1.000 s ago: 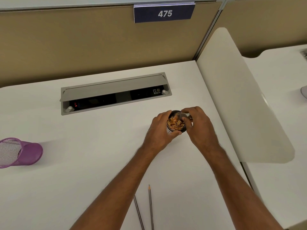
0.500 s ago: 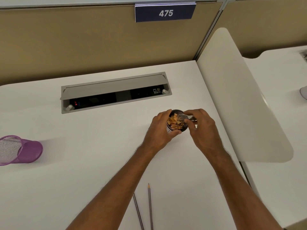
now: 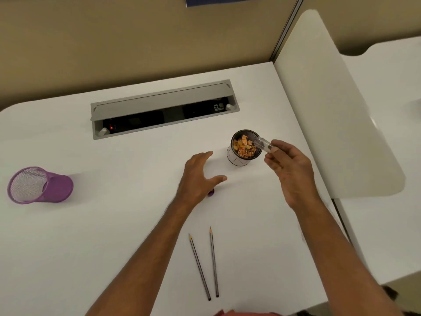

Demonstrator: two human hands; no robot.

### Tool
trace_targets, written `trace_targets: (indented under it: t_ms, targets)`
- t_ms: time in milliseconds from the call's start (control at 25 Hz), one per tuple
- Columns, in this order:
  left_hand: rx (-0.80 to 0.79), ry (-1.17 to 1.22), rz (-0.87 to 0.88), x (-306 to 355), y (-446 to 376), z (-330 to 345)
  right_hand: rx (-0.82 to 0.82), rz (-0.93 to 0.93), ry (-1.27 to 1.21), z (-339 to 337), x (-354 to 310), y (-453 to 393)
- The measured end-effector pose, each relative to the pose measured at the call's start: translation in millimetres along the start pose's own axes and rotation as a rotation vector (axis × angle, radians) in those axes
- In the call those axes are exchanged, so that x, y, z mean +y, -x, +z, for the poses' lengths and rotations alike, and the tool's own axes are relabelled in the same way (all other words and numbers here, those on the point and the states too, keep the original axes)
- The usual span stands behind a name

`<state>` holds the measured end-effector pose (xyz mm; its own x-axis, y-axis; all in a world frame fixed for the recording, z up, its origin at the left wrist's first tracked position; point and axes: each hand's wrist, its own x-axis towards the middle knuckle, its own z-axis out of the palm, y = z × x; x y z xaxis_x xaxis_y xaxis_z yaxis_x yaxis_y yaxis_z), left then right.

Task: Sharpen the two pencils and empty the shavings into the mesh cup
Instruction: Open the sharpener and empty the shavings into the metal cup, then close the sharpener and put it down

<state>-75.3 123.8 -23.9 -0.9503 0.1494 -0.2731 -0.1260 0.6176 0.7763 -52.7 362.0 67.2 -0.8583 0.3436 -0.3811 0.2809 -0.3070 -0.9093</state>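
A small dark mesh cup (image 3: 237, 157) stands upright on the white desk, holding orange and yellow pencil shavings (image 3: 244, 147). My right hand (image 3: 290, 172) pinches a clear plastic sharpener casing (image 3: 263, 144), tilted with its mouth over the cup's right rim. My left hand (image 3: 198, 177) hovers open left of the cup, fingers spread, touching nothing. A small purple piece (image 3: 211, 192) peeks out on the desk beside its thumb; I cannot tell what it is. Two grey pencils (image 3: 206, 263) lie side by side near the front edge, points away from me.
A purple mesh cup (image 3: 39, 185) lies tipped on its side at the far left. A grey cable box (image 3: 163, 108) with its lid raised is set into the desk behind the cup. A white divider panel (image 3: 337, 106) borders the desk on the right.
My left hand has let go of the dark mesh cup and drawn back to the left. My right hand has shifted right, still holding the clear casing over the rim. The view has tilted down.
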Motion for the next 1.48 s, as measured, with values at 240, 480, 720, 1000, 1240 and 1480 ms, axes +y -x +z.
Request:
trace_targets:
  t_ms: [240, 480, 720, 1000, 1240, 1480]
  targets:
    - [-0.093, -0.110, 0.038, -34, 44, 5, 0.030, 0.105, -0.055, -4, 38, 43]
    - [-0.013, -0.163, 0.070, -30, 44, 14, 0.006, 0.077, 0.289, 5, 67, 70]
    - [-0.056, -0.167, 0.084, -18, 49, 11, -0.140, -0.196, 0.727, 20, 79, 74]
    - [-0.082, -0.142, 0.186, -2, 62, -3, -0.217, -0.152, 0.795, 22, 74, 71]
    - [-0.138, 0.328, 0.022, 9, 66, -23, -0.231, 0.033, 0.509, 16, 65, 73]
    - [-0.097, 0.810, -0.142, 19, 75, -24, -0.243, 0.027, 0.421, 20, 62, 79]
